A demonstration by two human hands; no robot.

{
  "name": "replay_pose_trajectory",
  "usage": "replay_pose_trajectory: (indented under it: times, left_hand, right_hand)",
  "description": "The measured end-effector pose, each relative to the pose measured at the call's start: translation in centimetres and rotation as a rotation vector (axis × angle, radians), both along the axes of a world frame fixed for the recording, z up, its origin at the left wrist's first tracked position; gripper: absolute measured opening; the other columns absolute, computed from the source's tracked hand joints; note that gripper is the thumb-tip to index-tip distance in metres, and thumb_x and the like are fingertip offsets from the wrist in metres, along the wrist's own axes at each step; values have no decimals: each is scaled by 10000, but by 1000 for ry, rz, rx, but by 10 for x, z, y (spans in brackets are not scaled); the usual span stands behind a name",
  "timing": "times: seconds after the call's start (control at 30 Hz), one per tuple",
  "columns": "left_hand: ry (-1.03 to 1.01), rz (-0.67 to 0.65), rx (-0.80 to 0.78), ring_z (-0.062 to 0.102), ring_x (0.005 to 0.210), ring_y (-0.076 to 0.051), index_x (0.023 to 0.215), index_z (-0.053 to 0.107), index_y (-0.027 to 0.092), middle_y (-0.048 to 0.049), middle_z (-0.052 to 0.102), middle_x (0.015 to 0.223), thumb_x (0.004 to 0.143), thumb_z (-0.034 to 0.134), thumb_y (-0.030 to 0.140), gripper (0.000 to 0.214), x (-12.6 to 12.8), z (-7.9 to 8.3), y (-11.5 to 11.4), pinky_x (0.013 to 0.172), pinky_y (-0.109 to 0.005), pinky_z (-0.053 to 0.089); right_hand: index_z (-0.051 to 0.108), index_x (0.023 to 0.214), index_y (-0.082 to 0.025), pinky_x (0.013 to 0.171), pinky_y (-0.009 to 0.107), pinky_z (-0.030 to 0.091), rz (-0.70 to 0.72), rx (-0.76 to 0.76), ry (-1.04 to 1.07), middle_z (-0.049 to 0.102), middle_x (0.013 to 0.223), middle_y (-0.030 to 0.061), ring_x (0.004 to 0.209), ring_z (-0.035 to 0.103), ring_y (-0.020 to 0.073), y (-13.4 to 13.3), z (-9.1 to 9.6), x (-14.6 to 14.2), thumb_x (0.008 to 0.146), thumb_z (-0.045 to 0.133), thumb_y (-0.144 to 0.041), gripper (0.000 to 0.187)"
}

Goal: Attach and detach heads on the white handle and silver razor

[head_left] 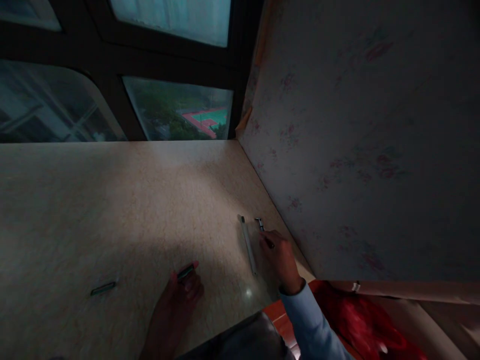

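My right hand [278, 255] is closed around the handle of a razor [260, 223]; its T-shaped head points away from me, just above the ledge near the wall. Left of it lies a slim pale toothbrush [248, 246] with a dark-bristled head at the far end. My left hand [183, 295] pinches a small, dark, oblong piece [185, 272] between thumb and fingers; its exact kind is too dim to make out. Farther left, a similar dark narrow piece [103, 288] with a clear edge rests on the ledge.
The pale marbled ledge [150, 200] runs back to a dark-framed window [180, 110]. A flower-papered wall [337, 175] bounds the right side. Below the ledge at right sits a shiny red bag-like thing [360, 320]. My dark-clad leg [243, 340] is at the front edge.
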State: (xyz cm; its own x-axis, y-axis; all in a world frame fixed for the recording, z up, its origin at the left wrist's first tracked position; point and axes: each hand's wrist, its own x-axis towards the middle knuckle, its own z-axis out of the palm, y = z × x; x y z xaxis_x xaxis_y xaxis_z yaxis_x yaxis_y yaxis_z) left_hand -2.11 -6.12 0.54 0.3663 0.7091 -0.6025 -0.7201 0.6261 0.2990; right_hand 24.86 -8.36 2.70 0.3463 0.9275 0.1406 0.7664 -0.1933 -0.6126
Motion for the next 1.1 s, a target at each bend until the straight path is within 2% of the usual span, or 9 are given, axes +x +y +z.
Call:
replay_pose_trajectory:
  times: [0.13,0.27,0.33,0.47,0.6,0.73,0.87,0.97,1.1]
  left_hand:
    - [19,-9,20,437,547,-117,866,698,115,15,408,589,810,675,352,244,0,-3,1,527,-272,450]
    - [74,-52,54,484,593,-128,870,711,128,-5,472,624,770,721,315,212,2,-7,1,579,-282,482]
    - [103,-57,105,512,641,-135,916,720,137,-12,503,660,748,750,339,265,5,-6,2,631,-284,500]
    - [65,-98,299,463,593,-105,1005,727,148,-14,525,697,678,814,434,443,20,8,11,564,-253,443]
    - [22,-137,445,433,581,-89,1043,733,143,-14,530,705,653,836,447,505,44,28,26,563,-248,400]
    - [7,-173,511,423,596,-75,1052,729,112,-27,560,761,651,844,437,530,73,34,39,570,-235,374]
    - [-28,-189,510,418,588,-62,999,737,107,-29,584,790,603,881,385,505,98,27,43,554,-221,346]
    - [-92,-197,527,422,595,-65,991,733,129,-29,599,819,597,884,355,479,106,22,41,575,-231,363]
    - [-142,-194,551,431,601,-61,1032,717,129,-8,583,814,547,911,345,565,105,19,40,586,-230,371]
  right_hand:
    - [687,1111,-140,746,321,477,-76,15,-56,689,939,115,781,633,211,8,-9,22,883,561,-309,310]
    - [703,934,-158,679,292,440,-50,-63,-71,692,843,85,735,612,199,17,-11,27,868,584,-330,219]
    - [705,847,-160,626,278,408,-32,-91,-42,686,765,70,676,596,186,19,-8,26,870,567,-304,201]
    - [717,813,-152,613,275,411,-19,-58,53,703,747,75,657,609,187,16,-4,24,863,554,-299,226]
    - [723,887,-136,613,271,435,-2,38,162,703,759,71,663,616,185,4,-2,23,844,566,-346,265]
    - [694,922,-141,580,250,438,34,156,259,662,735,48,622,579,154,-11,6,13,836,568,-339,250]
    - [646,903,-166,555,228,425,96,229,346,574,675,-1,585,527,123,-25,21,-7,863,561,-314,175]
    - [618,919,-180,529,221,418,132,242,436,532,668,-18,567,508,114,-32,27,-22,881,556,-316,154]
    - [614,924,-185,535,226,434,121,260,514,528,699,-14,586,519,118,-37,24,-37,881,556,-307,142]
